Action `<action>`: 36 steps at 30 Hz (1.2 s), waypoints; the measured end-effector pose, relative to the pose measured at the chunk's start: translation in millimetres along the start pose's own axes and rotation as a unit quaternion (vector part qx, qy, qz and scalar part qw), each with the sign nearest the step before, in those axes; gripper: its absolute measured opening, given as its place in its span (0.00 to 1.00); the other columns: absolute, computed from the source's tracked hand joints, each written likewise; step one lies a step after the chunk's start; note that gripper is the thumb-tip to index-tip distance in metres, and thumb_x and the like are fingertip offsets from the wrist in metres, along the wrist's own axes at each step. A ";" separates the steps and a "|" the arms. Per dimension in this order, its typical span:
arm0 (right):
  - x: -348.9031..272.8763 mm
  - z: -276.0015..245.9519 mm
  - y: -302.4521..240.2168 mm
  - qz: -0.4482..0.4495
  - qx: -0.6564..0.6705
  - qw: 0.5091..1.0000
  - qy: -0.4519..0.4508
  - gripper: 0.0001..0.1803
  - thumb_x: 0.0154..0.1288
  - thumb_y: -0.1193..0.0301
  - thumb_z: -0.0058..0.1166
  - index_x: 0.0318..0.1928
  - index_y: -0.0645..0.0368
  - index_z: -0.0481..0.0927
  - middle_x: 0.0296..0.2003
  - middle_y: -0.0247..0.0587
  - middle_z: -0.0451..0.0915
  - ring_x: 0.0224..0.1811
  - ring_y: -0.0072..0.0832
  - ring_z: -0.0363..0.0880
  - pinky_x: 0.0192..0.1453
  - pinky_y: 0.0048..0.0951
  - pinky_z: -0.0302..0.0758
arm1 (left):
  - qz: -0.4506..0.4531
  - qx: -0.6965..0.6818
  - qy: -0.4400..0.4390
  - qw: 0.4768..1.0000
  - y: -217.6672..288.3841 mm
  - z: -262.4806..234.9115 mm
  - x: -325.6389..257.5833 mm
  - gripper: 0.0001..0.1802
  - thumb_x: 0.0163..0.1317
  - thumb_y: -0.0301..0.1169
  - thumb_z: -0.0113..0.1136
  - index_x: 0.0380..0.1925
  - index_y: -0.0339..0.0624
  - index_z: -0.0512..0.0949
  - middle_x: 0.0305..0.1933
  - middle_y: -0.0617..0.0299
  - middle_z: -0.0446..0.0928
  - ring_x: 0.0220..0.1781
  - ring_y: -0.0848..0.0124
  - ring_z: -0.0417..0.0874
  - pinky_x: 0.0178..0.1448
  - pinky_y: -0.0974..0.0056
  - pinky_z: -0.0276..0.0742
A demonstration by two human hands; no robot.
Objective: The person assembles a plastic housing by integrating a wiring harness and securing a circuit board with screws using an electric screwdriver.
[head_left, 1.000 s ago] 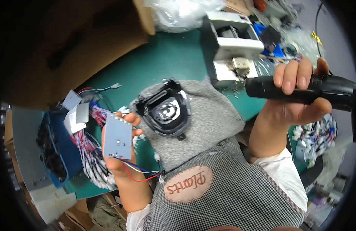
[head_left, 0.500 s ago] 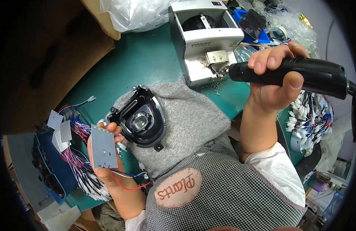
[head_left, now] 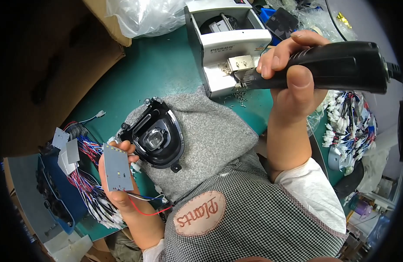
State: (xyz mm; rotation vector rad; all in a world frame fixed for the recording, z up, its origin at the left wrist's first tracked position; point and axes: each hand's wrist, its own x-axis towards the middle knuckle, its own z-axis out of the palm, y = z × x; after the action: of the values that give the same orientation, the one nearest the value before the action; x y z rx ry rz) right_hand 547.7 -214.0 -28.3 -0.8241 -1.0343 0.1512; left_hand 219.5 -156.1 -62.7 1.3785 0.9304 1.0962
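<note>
My left hand (head_left: 118, 198) is closed around a flat grey LED circuit board (head_left: 117, 169), with thin red, blue and white wires trailing from its lower end. In my right hand (head_left: 293, 74) is a black electric screwdriver (head_left: 336, 67), gripped by its body with a cord at the rear. Its front end reaches the outlet of a white screw feeder (head_left: 234, 43); whether the bit touches a screw cannot be made out. Beside my left fingers, a black lamp housing (head_left: 160, 137) with a clear lens rests on a grey cloth (head_left: 210, 135).
Small loose screws (head_left: 240, 99) lie on the green table (head_left: 158, 65) below the feeder. Bundles of wired boards (head_left: 90, 183) are at the left, more white connectors (head_left: 341, 122) at the right. A cardboard box (head_left: 94, 56) and a clear plastic bag (head_left: 145, 17) stand behind.
My right hand has moved the screwdriver left and slightly up, its front end closer to the feeder outlet. Inside the feeder, the metal arm has shifted. My left hand stays with the board.
</note>
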 end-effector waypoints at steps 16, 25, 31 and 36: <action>1.0 0.7 -13.6 0.016 -0.020 1.000 -0.006 0.33 0.59 0.52 0.60 0.54 0.64 0.68 0.27 0.39 0.72 0.22 0.27 0.74 0.30 0.31 0.76 | -0.004 -0.024 -0.029 0.999 -7.0 -8.9 1.3 0.66 0.36 0.75 0.64 0.60 0.26 0.63 0.54 0.42 0.75 0.51 0.56 0.80 0.53 0.59 0.78; 2.5 0.0 -7.4 0.002 0.073 0.997 0.032 0.31 0.54 0.63 0.67 0.52 0.66 0.67 0.25 0.40 0.73 0.23 0.26 0.75 0.31 0.28 0.76 | -0.006 -0.007 -0.023 1.000 -6.3 -4.5 3.1 0.66 0.37 0.76 0.62 0.61 0.26 0.63 0.54 0.41 0.75 0.51 0.56 0.81 0.53 0.59 0.78; 2.1 -1.0 -4.5 0.005 0.086 0.996 0.034 0.29 0.54 0.66 0.66 0.51 0.66 0.68 0.25 0.40 0.73 0.23 0.25 0.75 0.31 0.28 0.76 | -0.005 -0.006 -0.025 1.000 -6.7 -5.2 1.4 0.65 0.38 0.76 0.62 0.60 0.26 0.63 0.54 0.41 0.75 0.51 0.56 0.80 0.53 0.58 0.77; 3.9 2.3 -12.8 0.061 -0.018 0.996 -0.063 0.31 0.60 0.53 0.60 0.52 0.65 0.67 0.27 0.40 0.72 0.22 0.26 0.73 0.30 0.29 0.75 | -0.006 -0.011 -0.025 1.000 -6.7 -7.4 1.6 0.65 0.38 0.75 0.62 0.60 0.26 0.63 0.53 0.41 0.76 0.50 0.57 0.80 0.54 0.58 0.77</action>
State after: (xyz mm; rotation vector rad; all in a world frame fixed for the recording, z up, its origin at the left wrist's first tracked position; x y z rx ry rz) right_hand 544.6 -219.8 -16.5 -0.9194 -1.1087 0.2920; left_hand 213.1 -151.9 -69.2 1.3751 0.8871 1.0545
